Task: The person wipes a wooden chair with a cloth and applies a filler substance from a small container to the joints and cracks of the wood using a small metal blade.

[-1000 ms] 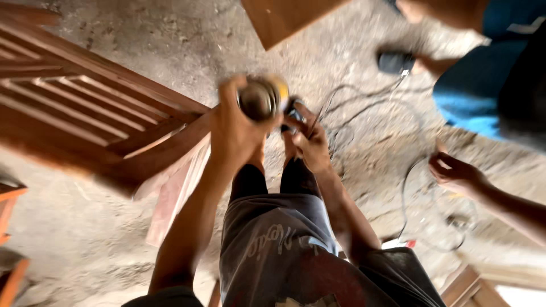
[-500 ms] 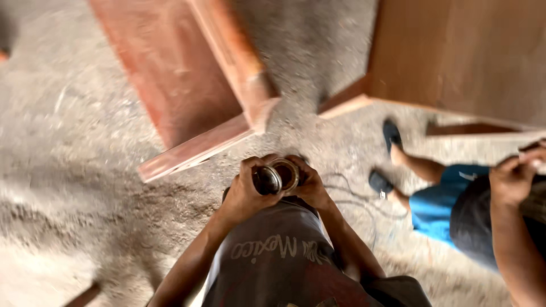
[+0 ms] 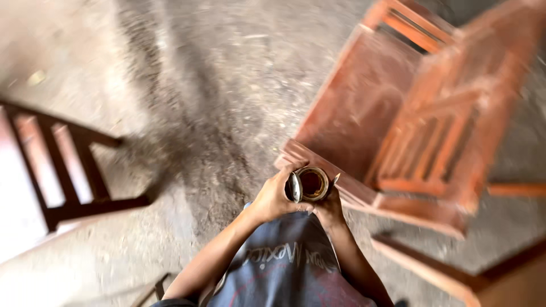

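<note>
From my remote view through the head camera, both hands are closed on one object held in front of the torso, above the dusty floor (image 3: 187,102). The object is a small round tin (image 3: 313,183), its open mouth facing up toward the camera, showing a dark brown inside. My judgement is that its axis runs roughly along the line of sight, tilted slightly toward the camera; I cannot tell its depth.

The left hand (image 3: 274,199) grips the tin's left side and also holds a round metal lid (image 3: 294,187), which stands on edge, touching or just beside the tin's left rim. The right hand (image 3: 329,207) cups the tin from below and to the right, fingers wrapped up the far side. Both hands are equally close to the tin; the lid is with the left hand alone.

A reddish wooden chair frame (image 3: 409,131) lies on the floor just beyond the hands, to the right. A darker slatted wooden frame (image 3: 62,176) lies well apart at the left. The picture is motion-blurred, so finer detail is not readable.
</note>
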